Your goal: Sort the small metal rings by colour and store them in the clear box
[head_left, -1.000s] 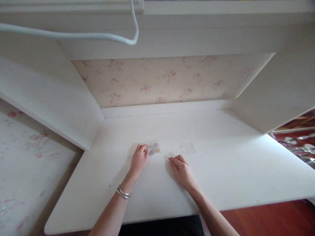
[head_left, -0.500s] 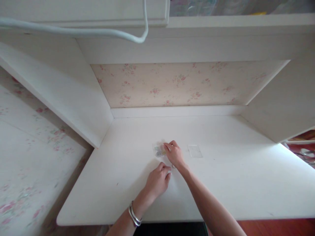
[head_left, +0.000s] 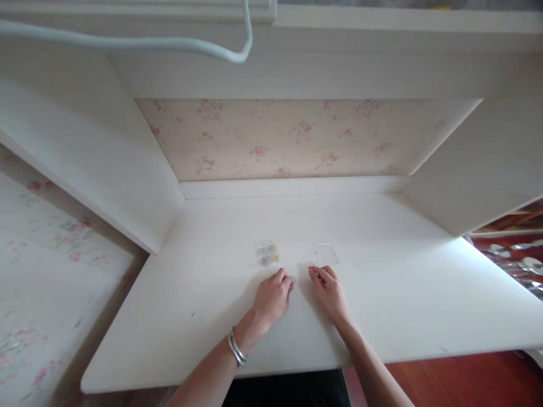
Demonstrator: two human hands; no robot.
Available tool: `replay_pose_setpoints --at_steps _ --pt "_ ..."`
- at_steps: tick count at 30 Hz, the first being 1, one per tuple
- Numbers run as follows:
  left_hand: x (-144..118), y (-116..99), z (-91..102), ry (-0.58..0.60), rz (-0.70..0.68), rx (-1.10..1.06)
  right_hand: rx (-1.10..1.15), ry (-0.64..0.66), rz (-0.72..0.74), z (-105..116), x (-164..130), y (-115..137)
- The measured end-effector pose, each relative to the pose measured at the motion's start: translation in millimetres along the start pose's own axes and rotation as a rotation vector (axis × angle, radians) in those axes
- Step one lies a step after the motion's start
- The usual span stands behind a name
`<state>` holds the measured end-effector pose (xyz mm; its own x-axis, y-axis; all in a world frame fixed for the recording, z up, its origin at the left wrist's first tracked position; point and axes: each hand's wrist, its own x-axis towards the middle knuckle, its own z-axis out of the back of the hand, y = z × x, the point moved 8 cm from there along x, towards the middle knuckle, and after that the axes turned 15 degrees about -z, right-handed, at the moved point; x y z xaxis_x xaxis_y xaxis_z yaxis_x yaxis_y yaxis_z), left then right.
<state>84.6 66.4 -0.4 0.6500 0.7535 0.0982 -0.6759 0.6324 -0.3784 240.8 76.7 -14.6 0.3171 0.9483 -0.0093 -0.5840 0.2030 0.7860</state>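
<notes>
Pinched between the fingertips of my left hand (head_left: pixel 272 294) is a small ring (head_left: pixel 292 280), with its curved edge showing past the thumb. A silver bracelet circles that wrist. My right hand (head_left: pixel 330 291) is closed, thumb and fingers together; whatever they hold, if anything, is too small to make out. Beyond my left hand lies a small clear compartment box (head_left: pixel 256 254) with greyish, brownish and yellow small items in its sections. A flat clear plastic lid (head_left: pixel 326 253) rests on the tabletop just past my right fingertips.
The white desk (head_left: pixel 237 217) runs back to a floral-papered wall (head_left: pixel 275 141), with white side panels left and right. A white cable or tube (head_left: pixel 127 43) crosses the upper left. Shiny objects (head_left: pixel 509 254) show beyond the right edge.
My right hand has drawn back from the compartment box and moved right, uncovering the box. My left hand now shows the ring in its fingertips. The view has shifted slightly.
</notes>
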Motion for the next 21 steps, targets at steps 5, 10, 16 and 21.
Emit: replay_pose_setpoints --at_steps 5,10,16,21 --pt "1.0 1.8 5.6 -0.026 0.031 0.005 0.015 -0.011 0.012 2.3 -7.0 -1.0" --pt "6.7 -3.4 -0.7 0.072 -0.038 0.048 -0.001 0.016 0.018 0.5 -5.9 0.1" --pt "12.1 -1.4 -0.3 0.109 -0.066 0.030 -0.015 0.000 0.046 1.8 -7.6 -0.6" --pt "24.5 28.1 36.5 -0.088 0.033 0.064 -0.024 0.018 0.047 1.3 -6.1 -0.2"
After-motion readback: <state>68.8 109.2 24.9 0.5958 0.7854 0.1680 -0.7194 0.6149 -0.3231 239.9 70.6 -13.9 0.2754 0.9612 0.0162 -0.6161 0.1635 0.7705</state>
